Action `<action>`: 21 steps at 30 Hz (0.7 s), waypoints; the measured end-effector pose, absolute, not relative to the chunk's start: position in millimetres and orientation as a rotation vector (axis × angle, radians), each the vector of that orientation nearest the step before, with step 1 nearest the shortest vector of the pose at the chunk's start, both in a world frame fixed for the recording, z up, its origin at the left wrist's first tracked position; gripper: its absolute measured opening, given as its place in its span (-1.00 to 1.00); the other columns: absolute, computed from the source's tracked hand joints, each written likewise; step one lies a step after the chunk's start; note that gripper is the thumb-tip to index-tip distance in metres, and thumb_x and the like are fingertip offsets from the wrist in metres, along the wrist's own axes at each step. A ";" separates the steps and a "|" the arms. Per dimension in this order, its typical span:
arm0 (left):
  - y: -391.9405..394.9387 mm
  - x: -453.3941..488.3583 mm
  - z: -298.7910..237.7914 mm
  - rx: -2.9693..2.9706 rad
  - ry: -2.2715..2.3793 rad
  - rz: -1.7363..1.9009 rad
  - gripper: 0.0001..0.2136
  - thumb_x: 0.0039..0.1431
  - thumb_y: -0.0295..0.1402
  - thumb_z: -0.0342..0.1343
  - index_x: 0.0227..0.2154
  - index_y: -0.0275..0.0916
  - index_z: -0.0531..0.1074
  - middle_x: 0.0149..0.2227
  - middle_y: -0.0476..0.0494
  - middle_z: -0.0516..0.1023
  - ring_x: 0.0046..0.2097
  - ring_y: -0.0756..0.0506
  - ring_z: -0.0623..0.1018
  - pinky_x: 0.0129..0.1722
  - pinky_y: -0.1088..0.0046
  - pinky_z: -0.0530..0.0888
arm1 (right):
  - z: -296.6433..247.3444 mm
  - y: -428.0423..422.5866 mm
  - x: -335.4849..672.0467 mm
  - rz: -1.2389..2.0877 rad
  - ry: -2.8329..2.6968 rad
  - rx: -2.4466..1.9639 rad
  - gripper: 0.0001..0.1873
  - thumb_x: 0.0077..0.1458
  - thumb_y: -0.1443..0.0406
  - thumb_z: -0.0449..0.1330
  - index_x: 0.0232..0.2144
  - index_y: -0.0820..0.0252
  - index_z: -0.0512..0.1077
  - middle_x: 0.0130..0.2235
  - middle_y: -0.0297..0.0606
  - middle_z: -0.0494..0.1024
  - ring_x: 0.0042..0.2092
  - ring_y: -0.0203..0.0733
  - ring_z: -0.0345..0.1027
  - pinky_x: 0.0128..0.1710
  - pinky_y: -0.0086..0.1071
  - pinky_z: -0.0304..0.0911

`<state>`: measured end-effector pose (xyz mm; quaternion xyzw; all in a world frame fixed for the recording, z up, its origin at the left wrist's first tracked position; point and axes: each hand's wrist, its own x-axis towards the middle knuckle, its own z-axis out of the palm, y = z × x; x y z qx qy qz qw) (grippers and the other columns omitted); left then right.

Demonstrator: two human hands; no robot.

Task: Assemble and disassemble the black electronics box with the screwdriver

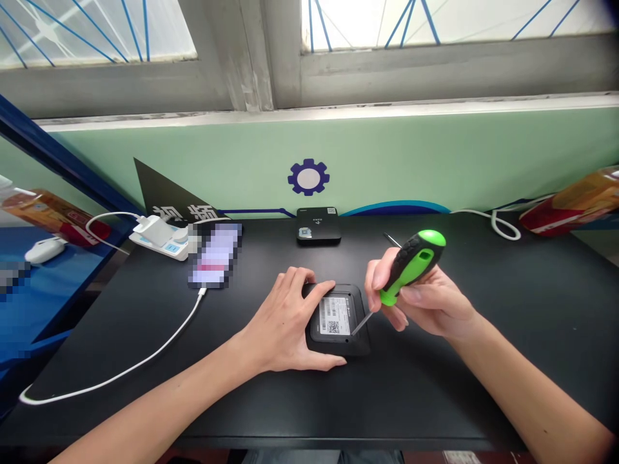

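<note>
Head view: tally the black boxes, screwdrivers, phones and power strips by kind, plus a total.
Black box: 2
Screwdriver: 1
Phone: 1
Power strip: 1
Total: 5

The screwdriver (411, 264) is showing a glossy green-and-black plastic handle and a thin bare-metal shaft. The small black box (360, 303) is looking like matt plastic, carrying a white paper label (334, 316); the table (483, 386) is showing smooth and matt.

Two black boxes (338, 319) (318, 225), one screwdriver (411, 265), one phone (215, 254)
</note>
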<state>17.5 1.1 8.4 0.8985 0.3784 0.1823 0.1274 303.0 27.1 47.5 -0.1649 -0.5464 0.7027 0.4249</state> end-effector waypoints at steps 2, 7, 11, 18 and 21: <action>-0.9 18.8 8.4 2.617 1.127 0.538 0.09 0.00 0.27 0.53 0.46 -0.26 0.34 0.19 -0.47 0.38 0.19 -0.49 0.44 0.16 -0.21 0.53 | 44.0 27.1 302.9 1.766 -1.396 -0.418 -0.80 0.38 0.21 0.47 -0.03 0.17 0.75 -0.19 -0.11 0.80 -0.52 -0.30 0.53 -0.53 -0.47 0.41; -5.6 22.2 7.0 2.602 1.200 0.582 0.06 0.00 0.27 0.52 0.43 -0.27 0.38 0.16 -0.46 0.40 0.16 -0.49 0.45 0.15 -0.21 0.52 | 36.9 26.4 305.0 1.777 -1.438 -0.446 -0.77 0.36 0.21 0.49 0.00 0.17 0.73 -0.15 -0.09 0.79 -0.48 -0.27 0.57 -0.50 -0.43 0.41; -9.2 25.4 6.0 2.586 1.258 0.615 0.03 0.01 0.26 0.51 0.40 -0.29 0.40 0.15 -0.47 0.41 0.14 -0.49 0.46 0.13 -0.21 0.53 | 38.7 24.2 305.5 1.781 -1.453 -0.437 -0.80 0.35 0.26 0.49 -0.01 0.17 0.74 -0.14 -0.08 0.77 -0.46 -0.25 0.55 -0.50 -0.40 0.44; -9.5 28.2 7.5 2.616 1.353 0.593 0.04 0.02 0.36 0.43 0.34 -0.38 0.47 0.10 -0.51 0.47 0.08 -0.51 0.50 0.09 -0.22 0.51 | 52.3 17.2 296.7 1.805 -1.557 -0.436 -0.75 0.18 0.40 0.59 -0.08 0.14 0.79 -0.16 -0.11 0.78 -0.38 -0.20 0.61 -0.43 -0.40 0.57; -8.2 26.5 8.9 2.612 1.391 0.594 -0.01 0.06 0.40 0.35 0.28 -0.37 0.50 0.01 -0.45 0.55 -0.01 -0.47 0.56 0.00 -0.14 0.52 | 57.2 15.2 292.2 1.699 -1.623 -0.495 -0.75 0.08 0.43 0.64 -0.16 0.17 0.81 -0.23 -0.11 0.77 -0.27 -0.11 0.66 -0.29 -0.35 0.59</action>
